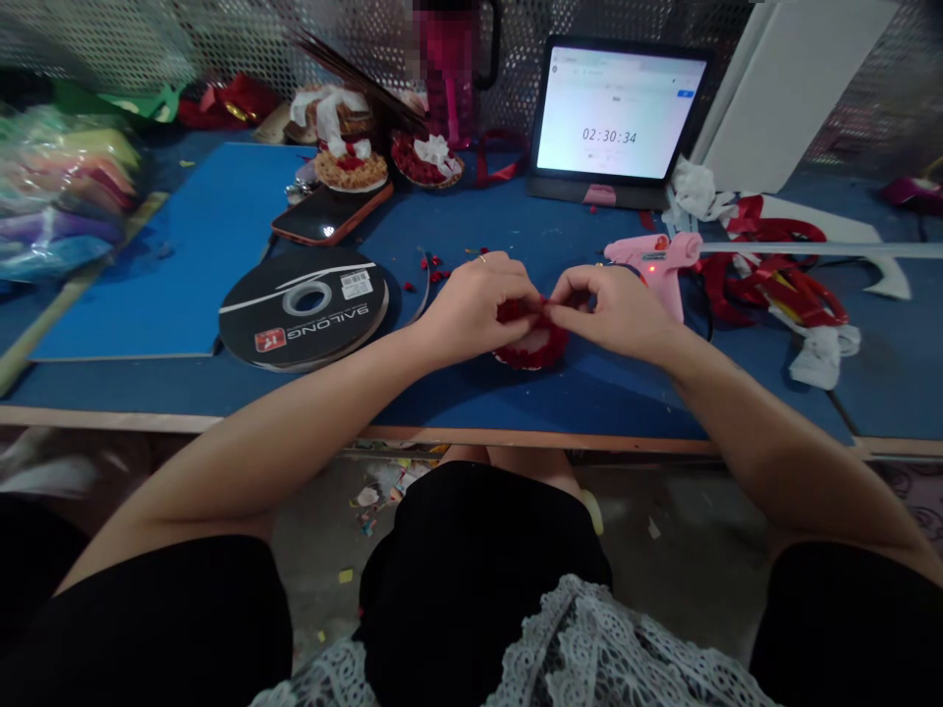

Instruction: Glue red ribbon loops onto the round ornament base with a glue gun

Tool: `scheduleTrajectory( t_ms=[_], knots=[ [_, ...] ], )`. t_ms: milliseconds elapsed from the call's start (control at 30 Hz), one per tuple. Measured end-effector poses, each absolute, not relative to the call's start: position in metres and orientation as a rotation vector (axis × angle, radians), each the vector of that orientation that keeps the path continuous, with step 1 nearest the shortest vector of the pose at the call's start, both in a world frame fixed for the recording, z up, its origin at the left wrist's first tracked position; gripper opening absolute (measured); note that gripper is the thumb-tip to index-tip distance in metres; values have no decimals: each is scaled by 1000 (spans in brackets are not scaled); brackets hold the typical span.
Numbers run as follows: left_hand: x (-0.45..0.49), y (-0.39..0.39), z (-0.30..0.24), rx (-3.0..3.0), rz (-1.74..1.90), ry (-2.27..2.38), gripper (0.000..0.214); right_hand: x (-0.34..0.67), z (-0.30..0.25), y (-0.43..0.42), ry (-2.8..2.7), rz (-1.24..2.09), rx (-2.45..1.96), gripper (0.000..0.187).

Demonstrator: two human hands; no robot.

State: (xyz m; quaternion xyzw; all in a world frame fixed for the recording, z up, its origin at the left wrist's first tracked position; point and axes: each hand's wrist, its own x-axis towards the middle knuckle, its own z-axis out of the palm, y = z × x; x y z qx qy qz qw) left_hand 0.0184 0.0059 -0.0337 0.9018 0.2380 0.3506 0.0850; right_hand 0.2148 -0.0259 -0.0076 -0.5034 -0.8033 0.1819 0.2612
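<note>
A small round red fluffy ornament (531,352) with a pale middle and whitish lower rim lies on the blue table in front of me. My left hand (486,302) bends over its upper left side, fingers closed on the red trim. From the right, my right hand (611,306) pinches the trim at the top edge, its fingertips close to the left ones. What exactly sits between the fingertips is too small to make out. Just behind my right hand stands a pink hot glue gun (655,260) with a lit red light.
A black ribbon spool (295,324) and a phone (331,214) lie to the left. Finished-looking ornaments (427,159) and a tablet (619,113) showing a timer stand behind. Tangled red ribbons (773,255) spread at the right; plastic-bagged material (66,196) sits far left.
</note>
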Motion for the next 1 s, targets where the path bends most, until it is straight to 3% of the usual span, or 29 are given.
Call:
scheduleTrajectory(
  t_ms=[167,367,1000],
  knots=[
    [16,8,-30,2485,1040,638,10,225,-5,-23,-2227,295,-1252,15],
    [17,8,-29,2364,952,661,12,230,-9,-19,-2370,321,-1061,17],
    [14,19,-39,2605,883,870,16,220,-20,-24,-2469,108,-1293,11]
  ],
)
